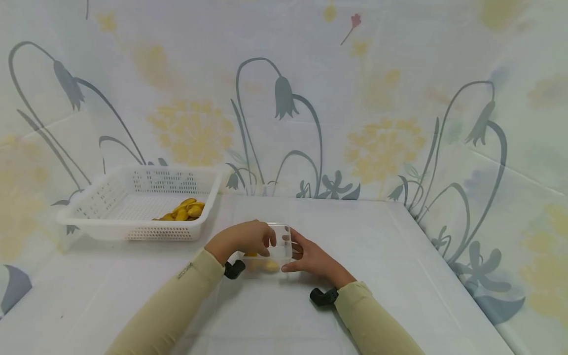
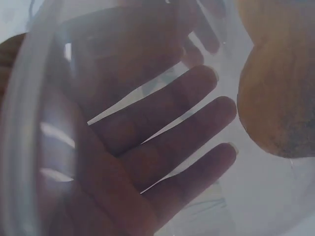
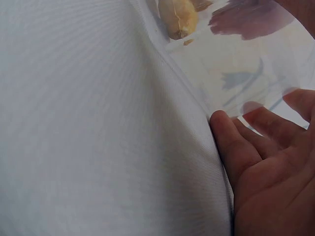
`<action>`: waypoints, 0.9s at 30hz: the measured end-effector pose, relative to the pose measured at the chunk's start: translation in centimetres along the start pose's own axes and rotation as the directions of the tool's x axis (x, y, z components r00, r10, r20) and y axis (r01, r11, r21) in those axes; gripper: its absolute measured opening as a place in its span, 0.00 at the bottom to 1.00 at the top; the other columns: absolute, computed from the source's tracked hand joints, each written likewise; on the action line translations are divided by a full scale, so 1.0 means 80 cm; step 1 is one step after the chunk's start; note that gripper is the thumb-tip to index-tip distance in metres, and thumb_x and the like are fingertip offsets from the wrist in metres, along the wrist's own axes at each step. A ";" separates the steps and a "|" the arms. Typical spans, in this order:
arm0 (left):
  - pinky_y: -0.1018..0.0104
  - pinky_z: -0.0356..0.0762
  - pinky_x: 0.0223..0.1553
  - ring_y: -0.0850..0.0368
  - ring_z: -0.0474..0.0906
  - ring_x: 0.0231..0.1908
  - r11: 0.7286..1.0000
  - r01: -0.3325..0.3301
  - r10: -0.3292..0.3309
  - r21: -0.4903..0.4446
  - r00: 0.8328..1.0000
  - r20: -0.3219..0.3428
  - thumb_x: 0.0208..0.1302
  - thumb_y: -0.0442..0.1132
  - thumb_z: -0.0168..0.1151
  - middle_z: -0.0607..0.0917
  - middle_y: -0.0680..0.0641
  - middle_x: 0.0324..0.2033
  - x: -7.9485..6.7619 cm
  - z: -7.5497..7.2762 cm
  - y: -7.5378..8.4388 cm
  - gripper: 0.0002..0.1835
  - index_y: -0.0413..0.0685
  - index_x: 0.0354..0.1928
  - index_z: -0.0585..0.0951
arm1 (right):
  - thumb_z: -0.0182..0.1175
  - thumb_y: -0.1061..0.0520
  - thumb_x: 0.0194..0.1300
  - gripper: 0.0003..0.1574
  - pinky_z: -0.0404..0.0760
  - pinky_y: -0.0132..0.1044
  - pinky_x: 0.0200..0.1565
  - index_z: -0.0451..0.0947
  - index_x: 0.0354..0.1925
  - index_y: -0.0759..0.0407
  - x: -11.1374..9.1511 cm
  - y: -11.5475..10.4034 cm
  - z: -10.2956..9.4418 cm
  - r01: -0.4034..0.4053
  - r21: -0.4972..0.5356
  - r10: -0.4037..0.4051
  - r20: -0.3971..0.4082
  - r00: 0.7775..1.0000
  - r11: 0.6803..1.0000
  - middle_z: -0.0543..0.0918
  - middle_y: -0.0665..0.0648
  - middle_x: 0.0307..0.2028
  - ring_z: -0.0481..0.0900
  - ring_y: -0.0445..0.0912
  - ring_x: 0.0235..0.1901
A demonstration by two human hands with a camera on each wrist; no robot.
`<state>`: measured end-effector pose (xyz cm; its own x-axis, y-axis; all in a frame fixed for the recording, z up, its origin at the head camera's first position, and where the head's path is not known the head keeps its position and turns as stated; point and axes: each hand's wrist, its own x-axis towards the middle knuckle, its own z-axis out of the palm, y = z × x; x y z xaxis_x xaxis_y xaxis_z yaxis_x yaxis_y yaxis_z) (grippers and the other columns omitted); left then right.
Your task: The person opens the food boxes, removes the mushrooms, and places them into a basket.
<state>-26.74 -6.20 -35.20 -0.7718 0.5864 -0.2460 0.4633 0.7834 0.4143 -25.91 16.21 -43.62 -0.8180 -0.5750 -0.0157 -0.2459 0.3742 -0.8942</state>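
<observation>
A clear plastic box [image 1: 279,251] stands on the white cloth, with a few yellow oblong pieces [image 1: 269,266] low inside it. In the right wrist view one tan-yellow piece [image 3: 178,18] shows through the wall. My left hand [image 1: 253,239] reaches over the box's left side, fingers pointing down. Seen through clear plastic in the left wrist view, those fingers [image 2: 172,137] are extended and hold nothing, near a rounded brownish piece [image 2: 280,93]. At the box's right end my right hand [image 1: 312,259] spreads its fingers and thumb against the wall.
On the left stands a white perforated basket [image 1: 106,229] with a heap of yellow pieces [image 1: 188,209] in its right front part. A flower-printed cloth [image 1: 195,133] hangs behind the white-covered table [image 1: 390,276].
</observation>
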 end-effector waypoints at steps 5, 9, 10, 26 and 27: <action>0.64 0.80 0.39 0.59 0.78 0.35 0.999 0.003 -0.004 0.032 0.999 0.040 0.57 0.36 0.68 0.85 0.52 0.36 0.007 0.002 0.004 0.11 0.49 0.43 0.86 | 0.74 0.47 0.51 0.70 0.71 0.45 0.65 0.38 0.77 0.40 -0.002 -0.002 -0.001 -0.001 0.010 0.001 0.002 1.000 1.000 0.58 0.55 0.74 0.63 0.52 0.71; 0.64 0.79 0.40 0.60 0.78 0.34 0.992 -0.027 0.020 0.122 0.998 0.063 0.59 0.32 0.64 0.85 0.53 0.36 0.013 0.005 0.008 0.10 0.51 0.42 0.86 | 0.75 0.47 0.51 0.69 0.71 0.45 0.65 0.39 0.77 0.38 -0.002 -0.002 -0.001 -0.003 0.013 0.003 -0.002 1.000 1.000 0.58 0.55 0.74 0.63 0.52 0.71; 0.64 0.79 0.41 0.61 0.78 0.34 0.988 -0.039 0.029 0.150 0.997 0.068 0.59 0.32 0.62 0.86 0.53 0.36 0.014 0.007 0.009 0.11 0.52 0.41 0.87 | 0.75 0.47 0.51 0.69 0.71 0.45 0.65 0.39 0.77 0.38 -0.002 -0.002 -0.001 -0.004 0.011 0.004 -0.003 1.000 1.000 0.58 0.55 0.74 0.64 0.52 0.70; 0.63 0.77 0.50 0.62 0.77 0.37 0.963 0.002 -0.039 0.271 0.991 0.132 0.67 0.36 0.58 0.85 0.56 0.39 0.017 0.011 0.015 0.09 0.55 0.41 0.86 | 0.75 0.45 0.50 0.71 0.71 0.46 0.65 0.39 0.77 0.41 0.000 0.002 0.000 0.005 -0.010 -0.005 -0.005 1.000 1.000 0.60 0.55 0.73 0.64 0.53 0.70; 0.63 0.77 0.50 0.62 0.76 0.37 0.963 0.002 -0.039 0.268 0.991 0.130 0.67 0.36 0.58 0.85 0.56 0.38 0.017 0.011 0.016 0.09 0.54 0.41 0.86 | 0.75 0.45 0.50 0.71 0.71 0.46 0.65 0.39 0.77 0.40 0.000 0.003 0.000 0.004 -0.011 -0.004 -0.006 1.000 1.000 0.60 0.55 0.73 0.63 0.53 0.70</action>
<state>-26.80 -4.26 -35.79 -0.7260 0.5775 -0.3734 0.5613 0.8113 0.1635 -25.96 16.32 -43.80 -0.8202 -0.5720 -0.0092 -0.2551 0.3802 -0.8890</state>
